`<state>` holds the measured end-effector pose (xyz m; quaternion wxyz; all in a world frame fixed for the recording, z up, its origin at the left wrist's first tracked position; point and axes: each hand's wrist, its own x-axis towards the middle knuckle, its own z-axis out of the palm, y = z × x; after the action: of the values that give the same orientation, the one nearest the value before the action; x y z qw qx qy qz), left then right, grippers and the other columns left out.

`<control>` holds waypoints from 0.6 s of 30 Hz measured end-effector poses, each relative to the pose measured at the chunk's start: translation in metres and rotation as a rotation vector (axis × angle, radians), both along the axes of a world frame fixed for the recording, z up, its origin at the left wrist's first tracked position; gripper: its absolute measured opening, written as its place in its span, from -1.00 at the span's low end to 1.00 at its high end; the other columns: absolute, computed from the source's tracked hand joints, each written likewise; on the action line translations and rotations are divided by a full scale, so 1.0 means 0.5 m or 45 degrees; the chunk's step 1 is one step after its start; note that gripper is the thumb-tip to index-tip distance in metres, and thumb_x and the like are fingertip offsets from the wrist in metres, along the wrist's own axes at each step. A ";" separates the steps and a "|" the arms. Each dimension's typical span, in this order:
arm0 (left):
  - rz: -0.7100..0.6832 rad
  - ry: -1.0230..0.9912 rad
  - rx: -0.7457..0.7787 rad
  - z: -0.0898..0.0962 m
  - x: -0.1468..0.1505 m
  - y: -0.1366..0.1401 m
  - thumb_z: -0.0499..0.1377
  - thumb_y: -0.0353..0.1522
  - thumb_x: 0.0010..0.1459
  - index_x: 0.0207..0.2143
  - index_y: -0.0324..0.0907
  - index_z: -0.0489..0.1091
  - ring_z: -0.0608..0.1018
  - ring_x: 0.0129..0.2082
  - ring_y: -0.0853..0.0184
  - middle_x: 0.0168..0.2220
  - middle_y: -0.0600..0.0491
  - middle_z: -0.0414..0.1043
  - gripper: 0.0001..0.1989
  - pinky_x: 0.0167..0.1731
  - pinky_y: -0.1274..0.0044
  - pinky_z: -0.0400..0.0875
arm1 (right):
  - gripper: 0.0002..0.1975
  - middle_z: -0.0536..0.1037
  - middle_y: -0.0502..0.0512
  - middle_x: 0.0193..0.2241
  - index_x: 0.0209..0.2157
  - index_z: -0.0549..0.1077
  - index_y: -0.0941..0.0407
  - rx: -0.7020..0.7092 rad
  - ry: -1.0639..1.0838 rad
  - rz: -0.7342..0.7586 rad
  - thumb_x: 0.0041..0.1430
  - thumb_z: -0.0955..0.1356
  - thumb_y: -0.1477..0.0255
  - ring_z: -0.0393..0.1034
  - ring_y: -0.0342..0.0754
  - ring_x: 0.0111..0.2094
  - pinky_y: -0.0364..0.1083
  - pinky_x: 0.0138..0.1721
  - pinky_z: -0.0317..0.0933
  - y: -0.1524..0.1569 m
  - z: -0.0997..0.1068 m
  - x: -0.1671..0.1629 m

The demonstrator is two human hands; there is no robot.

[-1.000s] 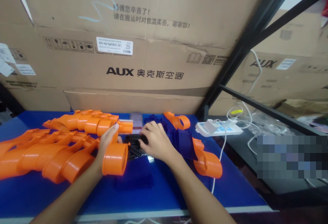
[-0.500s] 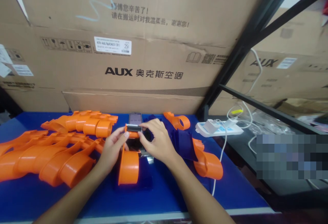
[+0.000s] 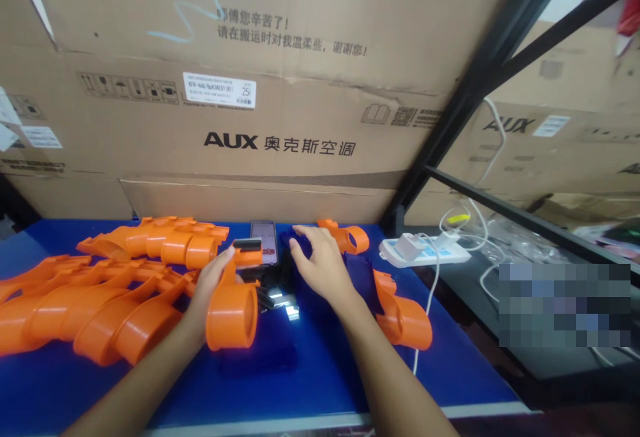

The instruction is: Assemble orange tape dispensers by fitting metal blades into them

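My left hand [image 3: 213, 284] is closed around an orange plastic tape dispenser [image 3: 231, 314], gripping it by its upper end. A black roller [image 3: 247, 245] sits across that end, and the round orange hub hangs below. To the right, my right hand [image 3: 323, 260] is off the dispenser, fingers apart and slightly curled over dark blue plastic parts [image 3: 290, 236]. Its fingertips reach the pile's far side; whether they touch a part cannot be told. Several black pieces [image 3: 267, 297] lie between the hands, partly hidden.
Several more orange dispensers [image 3: 100, 310] lie in nested rows on the left of the blue table [image 3: 330, 384]. Others [image 3: 407, 320] rest at the right. A phone [image 3: 263, 234] lies at the back, before a big carton [image 3: 280, 184]. A white power strip [image 3: 425, 250] sits beside a black frame.
My right hand has let go of the dispenser's roller end and moved right, over the blue parts. My left hand has shifted slightly left with the dispenser, which has turned a little.
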<state>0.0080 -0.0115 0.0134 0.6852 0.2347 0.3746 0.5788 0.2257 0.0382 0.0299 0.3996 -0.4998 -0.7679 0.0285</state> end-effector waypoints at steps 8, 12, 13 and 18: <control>-0.036 -0.190 -0.232 0.031 0.006 0.000 0.31 -0.15 0.19 -0.36 -0.23 0.45 0.42 -0.77 0.37 -0.67 0.09 0.41 -0.70 -0.73 0.57 0.33 | -0.68 0.61 0.22 0.00 -0.05 0.58 0.07 -0.241 -0.575 -0.264 0.39 0.25 0.27 0.40 0.19 0.05 0.09 0.01 0.16 0.033 -0.017 0.025; 0.024 -0.151 -0.283 0.034 0.008 0.000 0.26 -0.18 0.24 -0.43 -0.19 0.38 0.39 -0.80 0.39 -0.70 0.12 0.37 -0.70 -0.76 0.59 0.29 | -0.65 0.63 0.27 -0.07 -0.05 0.59 0.07 -0.306 -0.650 -0.305 0.40 0.24 0.24 0.42 0.21 -0.01 0.12 -0.02 0.12 0.037 -0.026 0.022; 0.041 -0.129 -0.304 0.030 0.006 0.002 0.27 -0.16 0.23 -0.45 -0.18 0.35 0.38 -0.81 0.40 -0.71 0.13 0.34 -0.68 -0.77 0.60 0.27 | -0.65 0.63 0.27 -0.09 -0.07 0.60 0.07 -0.307 -0.651 -0.303 0.39 0.24 0.24 0.43 0.21 -0.02 0.13 -0.02 0.12 0.037 -0.028 0.022; 0.079 -0.055 -0.304 0.004 -0.006 0.012 0.36 -0.09 0.11 -0.49 -0.13 0.26 0.33 -0.80 0.43 -0.73 0.19 0.28 -0.59 -0.77 0.59 0.26 | -0.65 0.65 0.29 -0.17 -0.17 0.64 0.09 -0.301 -0.655 -0.283 0.38 0.25 0.25 0.43 0.21 -0.06 0.15 -0.02 0.12 0.036 -0.035 0.025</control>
<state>0.0048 -0.0053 0.0155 0.6981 0.1272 0.4330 0.5558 0.2380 0.0560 0.0122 0.1319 -0.6145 -0.7759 -0.0536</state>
